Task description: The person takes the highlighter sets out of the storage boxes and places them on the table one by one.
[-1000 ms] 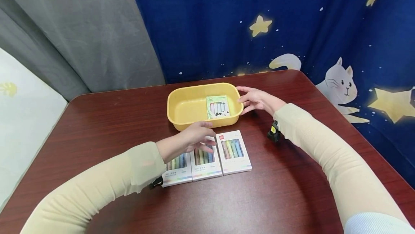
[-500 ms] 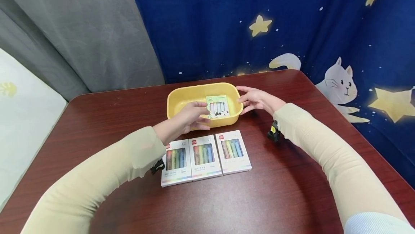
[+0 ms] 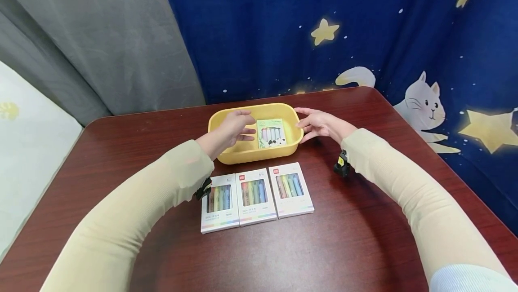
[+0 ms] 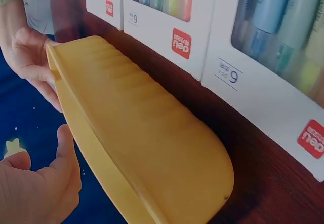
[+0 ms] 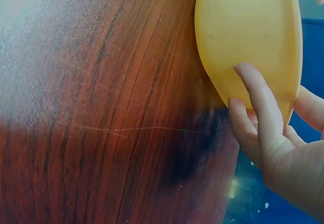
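Note:
My left hand (image 3: 232,128) hovers over the left part of a yellow plastic basin (image 3: 251,153), fingers spread and holding nothing. In the left wrist view that hand (image 4: 43,191) is beside the basin's rim. My right hand (image 3: 321,123) touches the basin's right end from outside, its extended fingers spread along the wall, as the right wrist view also shows. Inside the basin, at the right, lies a green box of colored pens (image 3: 272,133) with panda pictures. In front of the basin, three white boxes of pens (image 3: 254,195) lie side by side, their windows facing up.
The dark red wooden table (image 3: 323,247) reaches back to a blue star-patterned curtain (image 3: 259,36) and a grey one (image 3: 101,36). At the left hangs a white sheet (image 3: 28,157). Both wrists carry small black cameras.
My left hand has moved from over the white boxes, forward and slightly left, to above the basin. The right hand, basin and boxes stay in place.

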Motion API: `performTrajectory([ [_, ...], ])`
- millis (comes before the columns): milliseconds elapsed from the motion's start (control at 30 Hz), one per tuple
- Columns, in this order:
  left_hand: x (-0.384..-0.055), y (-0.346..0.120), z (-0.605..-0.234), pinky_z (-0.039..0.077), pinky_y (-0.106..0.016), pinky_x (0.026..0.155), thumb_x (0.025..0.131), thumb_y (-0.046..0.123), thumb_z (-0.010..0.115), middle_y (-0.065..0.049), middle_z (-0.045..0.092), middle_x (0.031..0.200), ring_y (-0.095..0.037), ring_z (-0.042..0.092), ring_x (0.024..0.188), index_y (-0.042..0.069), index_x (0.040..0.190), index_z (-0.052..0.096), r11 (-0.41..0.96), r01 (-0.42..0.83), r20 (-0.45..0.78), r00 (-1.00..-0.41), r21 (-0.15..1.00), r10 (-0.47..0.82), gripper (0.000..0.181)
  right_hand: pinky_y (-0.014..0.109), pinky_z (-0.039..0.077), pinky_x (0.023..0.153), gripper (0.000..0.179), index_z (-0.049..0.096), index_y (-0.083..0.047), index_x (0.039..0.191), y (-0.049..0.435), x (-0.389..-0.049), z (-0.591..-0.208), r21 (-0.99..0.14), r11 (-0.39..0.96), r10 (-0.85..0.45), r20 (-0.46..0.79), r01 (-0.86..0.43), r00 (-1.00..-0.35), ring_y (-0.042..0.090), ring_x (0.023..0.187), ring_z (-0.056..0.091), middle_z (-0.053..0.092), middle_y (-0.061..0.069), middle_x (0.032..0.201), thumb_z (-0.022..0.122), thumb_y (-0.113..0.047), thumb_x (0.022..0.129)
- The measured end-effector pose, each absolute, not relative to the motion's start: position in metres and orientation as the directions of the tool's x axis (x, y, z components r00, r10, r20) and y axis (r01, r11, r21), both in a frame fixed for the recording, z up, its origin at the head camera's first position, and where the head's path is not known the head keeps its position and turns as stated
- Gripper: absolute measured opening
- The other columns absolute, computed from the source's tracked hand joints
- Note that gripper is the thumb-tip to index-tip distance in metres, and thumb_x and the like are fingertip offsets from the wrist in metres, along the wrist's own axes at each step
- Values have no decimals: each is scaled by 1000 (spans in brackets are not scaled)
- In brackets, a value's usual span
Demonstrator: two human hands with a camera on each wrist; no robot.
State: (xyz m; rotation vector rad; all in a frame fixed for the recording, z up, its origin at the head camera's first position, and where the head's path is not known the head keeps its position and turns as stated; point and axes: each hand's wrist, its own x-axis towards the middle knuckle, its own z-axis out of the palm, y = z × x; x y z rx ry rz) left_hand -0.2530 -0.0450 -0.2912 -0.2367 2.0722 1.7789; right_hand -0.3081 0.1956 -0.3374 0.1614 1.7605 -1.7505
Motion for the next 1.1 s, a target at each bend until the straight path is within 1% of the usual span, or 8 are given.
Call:
performTrajectory([
  [167,-261,-42,-293,52,-37,86,92,10,49,-8,41,138,-27,55,103,13,143,28,168,-381,-402,-908,909,118,55,52,53,75,73,12,-26,148,196,-307,-337,-854,102,-342,-512,511,-788,22,87,62,37,20,133,44,7,91],
  [267,-266,-40,-296,51,-39,88,92,10,49,-8,40,139,-31,52,110,13,143,28,146,-382,-398,-911,912,102,55,51,53,74,73,12,-26,148,197,-307,-336,-854,97,-343,-510,511,-789,22,88,62,35,21,136,44,6,91],
  [500,-280,-36,-305,43,-45,98,90,12,52,-16,34,141,-38,41,121,12,143,24,109,-420,-429,-900,901,82,59,49,55,69,72,13,-25,148,197,-308,-337,-858,97,-340,-505,504,-794,20,83,63,42,19,126,44,6,91],
  [600,-285,-33,-310,41,-46,99,91,14,52,-16,30,143,-39,37,123,12,142,24,121,-445,-456,-886,887,81,59,50,55,71,72,12,-25,148,197,-309,-337,-854,96,-343,-511,512,-788,21,84,63,39,21,133,45,6,91],
  [700,-289,-31,-315,41,-46,99,91,17,52,-17,27,144,-40,34,124,11,142,23,142,-468,-481,-873,873,80,59,51,54,72,73,11,-25,148,197,-310,-337,-850,99,-348,-517,518,-782,21,86,63,33,22,141,45,6,91],
  [800,-292,-29,-319,41,-46,98,91,18,52,-17,25,145,-40,33,124,11,140,26,162,-495,-511,-856,854,78,55,50,55,71,72,11,-25,148,196,-310,-337,-850,103,-347,-517,517,-782,21,86,63,30,22,143,44,7,91],
  [933,-294,-29,-324,43,-43,95,91,18,52,-16,25,145,-37,35,120,11,140,29,193,-531,-551,-832,825,64,54,49,56,68,72,11,-25,148,196,-309,-336,-852,108,-349,-514,512,-783,21,82,63,31,23,143,43,7,92],
  [1100,-297,-28,-331,47,-33,84,92,22,51,-16,28,143,-28,40,102,11,138,35,240,-559,-585,-810,794,47,50,48,56,68,73,10,-24,148,195,-309,-336,-853,115,-351,-515,510,-782,20,81,63,30,23,143,44,7,91],
])
